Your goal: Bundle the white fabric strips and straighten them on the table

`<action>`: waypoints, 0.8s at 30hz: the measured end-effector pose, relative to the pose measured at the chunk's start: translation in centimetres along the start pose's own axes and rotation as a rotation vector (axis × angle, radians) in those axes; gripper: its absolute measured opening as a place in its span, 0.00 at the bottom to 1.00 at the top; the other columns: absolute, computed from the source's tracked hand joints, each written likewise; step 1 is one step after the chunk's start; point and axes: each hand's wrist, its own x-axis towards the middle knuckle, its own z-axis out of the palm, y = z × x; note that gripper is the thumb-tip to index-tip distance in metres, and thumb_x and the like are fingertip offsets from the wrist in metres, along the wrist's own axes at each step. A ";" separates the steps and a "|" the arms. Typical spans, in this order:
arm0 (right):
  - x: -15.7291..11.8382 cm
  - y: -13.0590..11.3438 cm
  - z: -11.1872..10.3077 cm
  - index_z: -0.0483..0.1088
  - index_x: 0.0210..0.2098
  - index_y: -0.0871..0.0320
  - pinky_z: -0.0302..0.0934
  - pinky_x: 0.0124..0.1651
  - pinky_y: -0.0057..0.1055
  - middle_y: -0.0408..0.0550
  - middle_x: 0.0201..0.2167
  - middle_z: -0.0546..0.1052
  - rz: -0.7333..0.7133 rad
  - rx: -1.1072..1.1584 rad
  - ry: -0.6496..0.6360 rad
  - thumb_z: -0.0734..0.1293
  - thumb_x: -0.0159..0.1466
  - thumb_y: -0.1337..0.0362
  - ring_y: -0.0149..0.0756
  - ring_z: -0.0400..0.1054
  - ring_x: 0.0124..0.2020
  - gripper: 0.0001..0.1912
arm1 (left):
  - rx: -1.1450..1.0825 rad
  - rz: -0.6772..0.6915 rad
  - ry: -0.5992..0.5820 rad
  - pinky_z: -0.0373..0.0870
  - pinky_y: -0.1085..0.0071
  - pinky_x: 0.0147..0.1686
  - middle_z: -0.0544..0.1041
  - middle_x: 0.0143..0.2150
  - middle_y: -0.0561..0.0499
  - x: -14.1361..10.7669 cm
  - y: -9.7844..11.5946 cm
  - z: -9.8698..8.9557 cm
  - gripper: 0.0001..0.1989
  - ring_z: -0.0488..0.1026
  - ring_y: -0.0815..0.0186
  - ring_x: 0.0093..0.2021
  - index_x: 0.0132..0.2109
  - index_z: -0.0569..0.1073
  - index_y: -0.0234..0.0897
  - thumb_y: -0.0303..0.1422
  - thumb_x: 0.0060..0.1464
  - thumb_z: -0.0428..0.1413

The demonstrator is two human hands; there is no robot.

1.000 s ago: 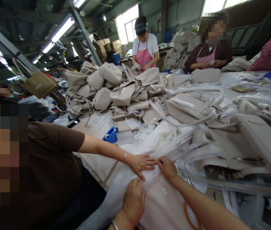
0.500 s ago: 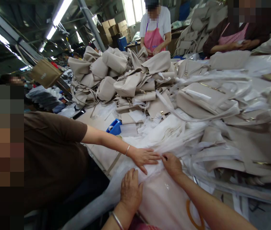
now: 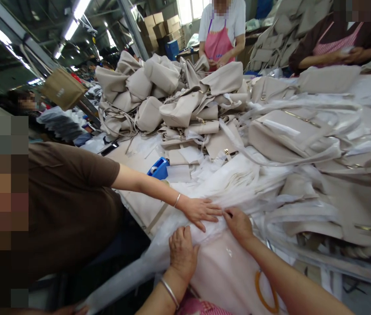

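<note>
My left hand (image 3: 184, 251) rests palm down on thin white plastic sheeting (image 3: 159, 253), fingers slightly bent and thumb apart. My right hand (image 3: 239, 225) pinches the edge of the sheeting between thumb and forefinger. Between my hands, a co-worker's outstretched hand (image 3: 202, 213) presses flat on the same plastic, its fingertips close to my right fingers. A pale, glossy, plastic-covered surface (image 3: 221, 262) lies below my hands. Against my right forearm sits an orange ring (image 3: 260, 291), partly hidden.
Beige handbags (image 3: 178, 109) are heaped at the back, with more plastic-wrapped bags (image 3: 290, 131) to the right. A blue tape dispenser (image 3: 159, 168) and layered white plastic (image 3: 238, 177) lie ahead. The co-worker (image 3: 70, 210) leans in from the left; two people stand behind the heap.
The view has shifted slightly. My hands and the co-worker's hand keep nearly the same places on the plastic. Part of another hand now shows at the lower left by the sheeting's end.
</note>
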 end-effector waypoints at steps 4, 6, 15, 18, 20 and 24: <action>0.0 0.1 -0.2 0.78 0.38 0.55 0.58 0.40 0.29 0.47 0.36 0.80 -0.025 0.014 -0.009 0.62 0.65 0.60 0.37 0.72 0.37 0.13 | 0.014 0.005 -0.047 0.61 0.58 0.50 0.68 0.44 0.47 0.3 0.1 0.0 0.21 0.66 0.56 0.46 0.51 0.70 0.37 0.32 0.50 0.62; 0.0 0.1 -0.2 0.79 0.38 0.55 0.58 0.40 0.29 0.47 0.36 0.80 -0.030 0.020 -0.011 0.62 0.65 0.60 0.37 0.73 0.37 0.13 | 0.018 0.018 -0.039 0.61 0.57 0.50 0.68 0.44 0.48 0.2 0.1 0.2 0.17 0.66 0.56 0.46 0.49 0.70 0.38 0.32 0.51 0.62; 0.1 0.2 -0.2 0.78 0.38 0.57 0.59 0.43 0.29 0.49 0.37 0.80 -0.047 0.043 -0.018 0.61 0.65 0.61 0.38 0.73 0.39 0.14 | 0.035 0.110 0.069 0.62 0.57 0.51 0.69 0.44 0.47 -1.8 0.3 1.8 0.12 0.64 0.56 0.47 0.48 0.72 0.38 0.26 0.57 0.53; 0.1 0.1 -0.3 0.78 0.38 0.57 0.59 0.44 0.29 0.50 0.37 0.80 -0.049 0.042 -0.024 0.60 0.65 0.62 0.39 0.72 0.39 0.15 | -0.002 0.098 0.046 0.61 0.56 0.52 0.69 0.45 0.46 -1.3 0.7 1.5 0.14 0.64 0.55 0.48 0.49 0.71 0.37 0.30 0.55 0.58; 0.1 0.0 -0.4 0.78 0.38 0.57 0.59 0.45 0.28 0.50 0.37 0.80 -0.051 0.044 -0.029 0.60 0.65 0.63 0.38 0.72 0.39 0.15 | -0.021 0.084 0.021 0.60 0.55 0.52 0.68 0.46 0.46 -0.6 1.2 1.3 0.18 0.64 0.54 0.48 0.51 0.70 0.36 0.33 0.53 0.60; 0.2 -0.2 -0.5 0.78 0.39 0.57 0.60 0.46 0.28 0.50 0.39 0.80 -0.059 0.048 -0.035 0.59 0.66 0.64 0.38 0.72 0.41 0.15 | -0.034 0.083 -0.023 0.60 0.56 0.51 0.68 0.45 0.46 1.1 2.4 0.7 0.20 0.64 0.54 0.48 0.53 0.70 0.37 0.37 0.54 0.60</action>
